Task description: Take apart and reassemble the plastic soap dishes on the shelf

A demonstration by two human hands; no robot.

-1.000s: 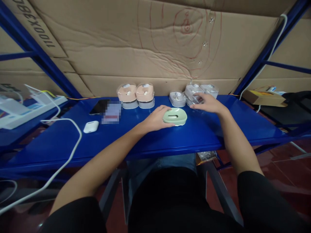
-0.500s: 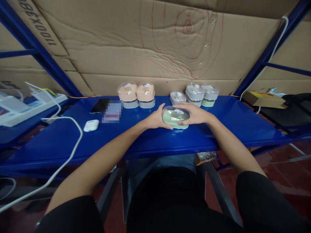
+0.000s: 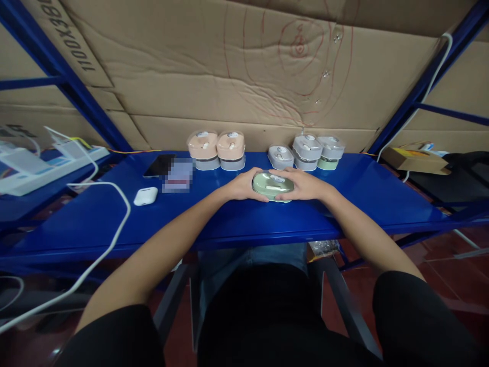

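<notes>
A pale green oval box with a clear lid (image 3: 273,187) is between my hands near the front of the blue table. A white label and a small light strip show on its top. My left hand (image 3: 246,185) wraps its left end, thumb at the near side. Around the right end closes my right hand (image 3: 300,184), its thumb along the near side and fingers over the far edge. The lid sits low on the green part; whether it is fully seated I cannot tell. Fingers hide both ends of the box.
Behind stand two peach-topped boxes (image 3: 217,145) on grey ones, and several grey boxes (image 3: 307,148), one over a green box. A white earphone case (image 3: 145,196), a dark phone (image 3: 159,165) and a blurred card lie left. A white cable (image 3: 114,239) crosses the left side.
The clear lid, which stood higher over the green box, is now lower on it. Both hands have closed in tighter around the ends. The view has shifted slightly.
</notes>
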